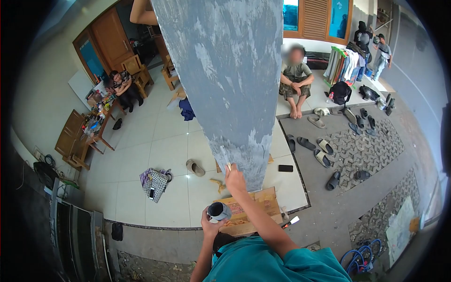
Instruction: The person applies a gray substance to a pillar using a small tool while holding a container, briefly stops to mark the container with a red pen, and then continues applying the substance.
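Observation:
My right hand [234, 180] is closed around a thin paintbrush [229, 166], its head up against the lower part of a grey pillar [225, 84]. Streaky, uneven grey paint covers the pillar, with lighter patches showing through. In my left hand [209, 226] is a paint can [225, 214], held upright near my body with a dark opening at the top. Beneath the can and my right forearm, a stained wooden board [265, 199] lies at the pillar's foot.
A phone [285, 168] and a sandal [195, 167] lie on the tiles [174, 141]. A checkered cloth [156, 183] has another phone on it. One person [296, 75] sits right of the pillar, another at left; an arm [143, 13] shows above. Several shoes [324, 152] lie right.

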### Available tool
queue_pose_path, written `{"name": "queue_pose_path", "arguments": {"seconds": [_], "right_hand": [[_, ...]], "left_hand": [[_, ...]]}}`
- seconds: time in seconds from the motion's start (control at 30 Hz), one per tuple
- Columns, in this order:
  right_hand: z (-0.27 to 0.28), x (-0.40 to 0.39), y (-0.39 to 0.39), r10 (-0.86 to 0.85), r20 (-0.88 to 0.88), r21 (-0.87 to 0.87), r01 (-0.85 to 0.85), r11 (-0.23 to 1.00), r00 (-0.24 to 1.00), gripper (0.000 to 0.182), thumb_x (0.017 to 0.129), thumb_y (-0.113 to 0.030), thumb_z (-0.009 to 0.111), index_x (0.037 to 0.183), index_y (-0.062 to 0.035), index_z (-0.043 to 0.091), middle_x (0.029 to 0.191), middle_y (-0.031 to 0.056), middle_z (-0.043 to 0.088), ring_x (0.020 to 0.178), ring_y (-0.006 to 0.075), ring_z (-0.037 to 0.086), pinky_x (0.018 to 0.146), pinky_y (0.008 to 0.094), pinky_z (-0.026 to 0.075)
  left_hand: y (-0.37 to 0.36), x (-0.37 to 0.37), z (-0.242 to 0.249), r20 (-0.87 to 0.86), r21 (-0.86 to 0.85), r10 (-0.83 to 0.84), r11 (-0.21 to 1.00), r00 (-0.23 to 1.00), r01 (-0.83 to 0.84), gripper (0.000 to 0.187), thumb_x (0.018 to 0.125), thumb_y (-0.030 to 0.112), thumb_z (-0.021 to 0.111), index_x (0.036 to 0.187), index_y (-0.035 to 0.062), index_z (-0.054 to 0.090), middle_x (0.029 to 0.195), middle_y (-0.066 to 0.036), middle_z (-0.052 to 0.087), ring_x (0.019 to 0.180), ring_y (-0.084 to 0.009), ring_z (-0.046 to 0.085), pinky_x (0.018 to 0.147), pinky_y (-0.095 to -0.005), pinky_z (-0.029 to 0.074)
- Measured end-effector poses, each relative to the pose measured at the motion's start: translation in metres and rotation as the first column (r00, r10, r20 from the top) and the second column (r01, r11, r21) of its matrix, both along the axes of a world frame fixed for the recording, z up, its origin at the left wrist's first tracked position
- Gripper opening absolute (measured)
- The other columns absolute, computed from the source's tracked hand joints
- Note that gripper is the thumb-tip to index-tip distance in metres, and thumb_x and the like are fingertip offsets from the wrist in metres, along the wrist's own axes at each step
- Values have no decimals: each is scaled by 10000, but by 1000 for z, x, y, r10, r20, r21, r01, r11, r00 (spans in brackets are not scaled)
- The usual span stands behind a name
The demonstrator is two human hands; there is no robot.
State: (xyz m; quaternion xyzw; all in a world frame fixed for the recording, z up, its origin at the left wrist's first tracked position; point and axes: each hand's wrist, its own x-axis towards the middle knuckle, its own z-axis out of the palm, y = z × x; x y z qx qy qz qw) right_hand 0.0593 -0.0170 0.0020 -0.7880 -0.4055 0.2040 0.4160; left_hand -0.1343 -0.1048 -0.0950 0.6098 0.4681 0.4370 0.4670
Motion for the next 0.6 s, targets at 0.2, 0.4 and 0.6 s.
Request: {"name": "queue_pose_path", "arguments": {"seconds": [0.2, 0.4, 0.6], "right_hand": [[-49, -2, -23, 84, 26, -68, -82, 994, 996, 368, 1001, -368, 445, 1069, -13, 508, 766, 303, 641, 779, 513, 627, 700, 594, 500], [-25, 11, -7, -1, 212, 202, -43, 978, 977, 347, 991, -372, 476, 1035, -28, 498, 742, 273, 646, 739, 491, 631, 633, 585, 495], [-45, 19, -11, -8, 154, -25, 13, 1000, 988, 306, 992, -335, 490, 1029, -31, 491, 729, 285, 636, 714, 502, 621, 603, 586, 486]], "left_hand": [[5, -1, -7, -7, 29, 26, 999, 1000, -26, 787, 576, 153, 908, 1239, 17, 507, 1090, -88, 647, 1014, -204, 638, 859, -356, 502], [0, -3, -10, -22, -11, 18, 1000, 1000, -18, 773, 574, 161, 909, 1225, 25, 516, 1082, -89, 650, 1022, -202, 632, 872, -361, 492], [-1, -11, -2, 13, -19, 6, 1000, 1000, -6, 791, 589, 93, 903, 1254, 11, 484, 1136, -113, 624, 1056, -217, 630, 916, -372, 514]]}}
